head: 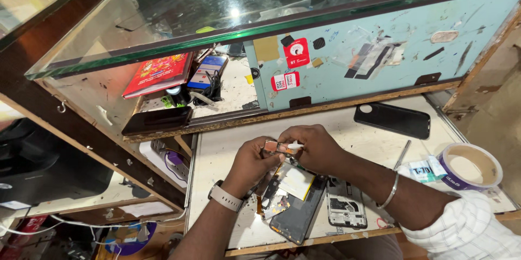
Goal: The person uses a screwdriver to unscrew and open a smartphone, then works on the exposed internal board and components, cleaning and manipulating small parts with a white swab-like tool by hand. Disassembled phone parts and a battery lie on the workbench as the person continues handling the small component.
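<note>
Both hands' fingers pinch one small coppery phone part (273, 146), the right hand (315, 148) and left hand (251, 163) touching.

The opened black smartphone (296, 205) lies at the white tabletop's (217, 157) centre; black rectangular phone cover (393, 120) at two o'clock, purple-edged tape roll (470, 166) at three.

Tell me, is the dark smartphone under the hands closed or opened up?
Opened up: the dark smartphone shows its white battery and inner parts.

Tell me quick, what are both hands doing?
Left hand: closed on a small copper-coloured part.
Right hand: closed on a small white tool.
</note>
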`<state>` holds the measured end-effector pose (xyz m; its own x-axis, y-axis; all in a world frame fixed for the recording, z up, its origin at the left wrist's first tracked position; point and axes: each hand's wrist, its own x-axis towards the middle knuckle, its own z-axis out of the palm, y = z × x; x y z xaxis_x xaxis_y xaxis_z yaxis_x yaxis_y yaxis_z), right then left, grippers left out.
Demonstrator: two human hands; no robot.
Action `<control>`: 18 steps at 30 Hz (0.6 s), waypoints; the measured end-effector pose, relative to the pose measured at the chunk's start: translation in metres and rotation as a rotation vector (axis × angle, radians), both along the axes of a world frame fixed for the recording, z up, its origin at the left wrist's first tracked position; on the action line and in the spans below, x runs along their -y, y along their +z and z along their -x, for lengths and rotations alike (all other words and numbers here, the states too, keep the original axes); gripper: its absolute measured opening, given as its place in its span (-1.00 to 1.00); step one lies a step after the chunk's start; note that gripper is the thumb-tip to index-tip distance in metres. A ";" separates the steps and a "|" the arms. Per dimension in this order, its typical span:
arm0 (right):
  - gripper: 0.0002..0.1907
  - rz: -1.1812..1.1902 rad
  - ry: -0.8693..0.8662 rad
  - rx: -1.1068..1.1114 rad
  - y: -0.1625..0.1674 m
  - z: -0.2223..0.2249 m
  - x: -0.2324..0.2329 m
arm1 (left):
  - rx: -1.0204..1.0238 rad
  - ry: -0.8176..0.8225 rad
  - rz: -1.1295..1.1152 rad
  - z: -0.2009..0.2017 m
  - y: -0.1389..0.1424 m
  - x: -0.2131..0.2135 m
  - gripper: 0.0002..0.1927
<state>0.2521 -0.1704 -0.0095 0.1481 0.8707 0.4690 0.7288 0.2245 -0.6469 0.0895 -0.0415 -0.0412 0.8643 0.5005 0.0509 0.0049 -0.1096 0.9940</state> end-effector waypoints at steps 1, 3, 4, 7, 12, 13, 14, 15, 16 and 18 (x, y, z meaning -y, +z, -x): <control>-0.69 0.016 -0.002 -0.006 0.000 -0.001 0.000 | -0.008 -0.001 -0.001 0.000 0.000 0.000 -0.88; -0.60 0.016 0.004 -0.005 -0.001 -0.002 0.001 | -0.012 -0.001 0.018 0.000 0.001 0.001 -0.85; -0.58 0.001 0.013 0.001 -0.001 -0.002 0.002 | -0.014 -0.001 0.028 0.000 0.001 0.001 -0.84; -0.59 -0.017 0.016 0.003 0.000 -0.002 0.004 | 0.061 -0.083 0.079 0.000 0.002 0.001 -0.85; -0.61 -0.051 -0.013 0.000 0.005 0.001 0.007 | 0.026 -0.083 0.179 -0.002 0.006 0.001 -0.78; -0.61 -0.055 -0.016 -0.002 0.005 0.002 0.007 | 0.046 -0.093 0.205 -0.002 0.007 0.001 -0.78; -0.62 -0.061 -0.022 -0.001 0.006 0.001 0.007 | 0.033 -0.092 0.172 -0.002 0.008 0.002 -0.77; -0.62 -0.075 -0.018 0.000 0.006 0.001 0.007 | 0.019 -0.091 0.139 -0.002 0.008 0.003 -0.76; -0.63 -0.089 -0.012 -0.001 0.006 0.000 0.006 | 0.002 -0.085 0.107 -0.001 0.008 0.003 -0.75; -0.67 -0.106 -0.013 -0.020 0.004 -0.001 0.006 | 0.018 -0.103 0.149 0.000 0.007 0.003 -0.72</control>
<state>0.2529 -0.1767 -0.0058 0.1690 0.8142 0.5554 0.7191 0.2836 -0.6344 0.0898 -0.0444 -0.0338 0.9111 0.4121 -0.0012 -0.0169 0.0403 0.9990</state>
